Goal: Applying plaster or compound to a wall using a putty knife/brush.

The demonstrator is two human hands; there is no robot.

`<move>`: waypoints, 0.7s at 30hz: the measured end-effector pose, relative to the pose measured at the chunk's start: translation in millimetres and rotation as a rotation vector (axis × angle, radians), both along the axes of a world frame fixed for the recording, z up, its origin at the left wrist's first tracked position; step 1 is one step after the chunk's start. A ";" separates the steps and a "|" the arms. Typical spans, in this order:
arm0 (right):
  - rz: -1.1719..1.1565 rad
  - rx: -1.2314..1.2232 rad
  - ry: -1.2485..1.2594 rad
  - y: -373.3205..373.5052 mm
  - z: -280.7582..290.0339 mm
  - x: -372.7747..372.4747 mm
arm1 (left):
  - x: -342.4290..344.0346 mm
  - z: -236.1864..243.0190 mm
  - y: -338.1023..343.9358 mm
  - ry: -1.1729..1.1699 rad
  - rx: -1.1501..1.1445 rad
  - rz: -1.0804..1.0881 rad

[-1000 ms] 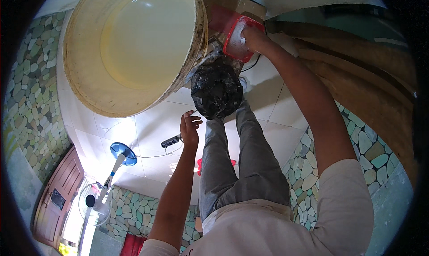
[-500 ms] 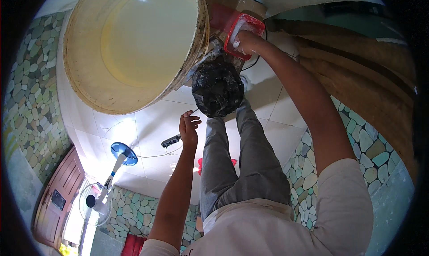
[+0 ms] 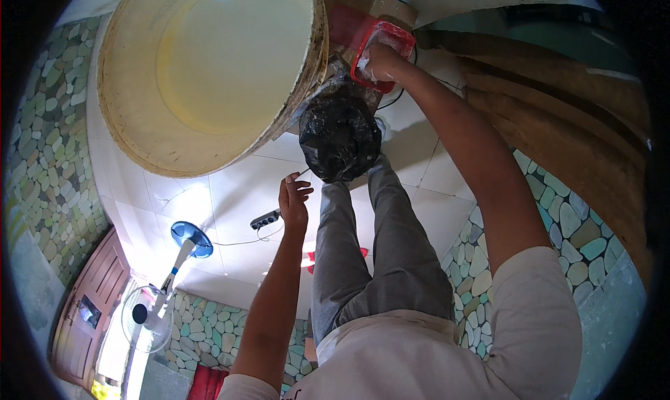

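Note:
My left hand [image 3: 294, 199] pinches a thin dark stick [image 3: 303, 172] between thumb and forefinger, its other fingers loosely bent. The stick's far end meets a round bundle in shiny black plastic [image 3: 340, 138], which stands before my legs. My right hand [image 3: 382, 61] reaches down into a red rectangular tub [image 3: 406, 42] with white, wet-looking stuff in it. White smears show on that hand; its fingertips are hidden, so I cannot tell whether they grip anything. Left of the bundle stands a large cream drum [image 3: 132, 145] with cloudy pale liquid inside.
On the tiled floor to the left lie a black power strip [image 3: 265, 220] with a cord and a standing fan with a blue base [image 3: 192, 239]. Brown draped material [image 3: 558, 107] hangs at the right. A wooden door [image 3: 91, 295] is at the lower left.
My right hand has shifted slightly within the red tub, and its fingers are now more hidden. The left hand and the black bundle look almost unchanged.

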State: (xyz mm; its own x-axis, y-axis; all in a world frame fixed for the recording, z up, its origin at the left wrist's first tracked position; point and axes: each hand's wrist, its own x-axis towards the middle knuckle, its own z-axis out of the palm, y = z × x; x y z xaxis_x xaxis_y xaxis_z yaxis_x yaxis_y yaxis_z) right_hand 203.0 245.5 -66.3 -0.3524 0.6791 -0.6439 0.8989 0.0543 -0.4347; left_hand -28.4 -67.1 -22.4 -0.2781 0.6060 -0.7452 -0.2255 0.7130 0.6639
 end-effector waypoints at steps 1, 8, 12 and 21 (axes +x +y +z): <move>-0.001 0.001 -0.003 0.5 -1.3 2.5 | 0.5 -0.4 0.7 0.001 -0.008 0.001; 0.058 0.057 0.025 0.1 -4.0 12.1 | -1.6 0.6 2.5 0.010 -0.012 -0.003; 0.212 0.018 -0.024 5.4 -4.0 17.4 | -0.9 -0.9 3.2 0.011 -0.001 -0.013; 0.239 -0.041 0.022 2.3 -3.0 23.2 | -2.4 -1.8 5.1 0.002 0.000 -0.016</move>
State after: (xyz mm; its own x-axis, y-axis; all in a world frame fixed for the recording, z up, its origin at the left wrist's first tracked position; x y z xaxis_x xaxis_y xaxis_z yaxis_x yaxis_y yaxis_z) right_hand 226.2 247.8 -69.4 -0.5139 0.5482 -0.6598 0.8531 0.2457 -0.4604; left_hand -30.8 -62.0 -24.2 -0.2699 0.6108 -0.7444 -0.2126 0.7162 0.6648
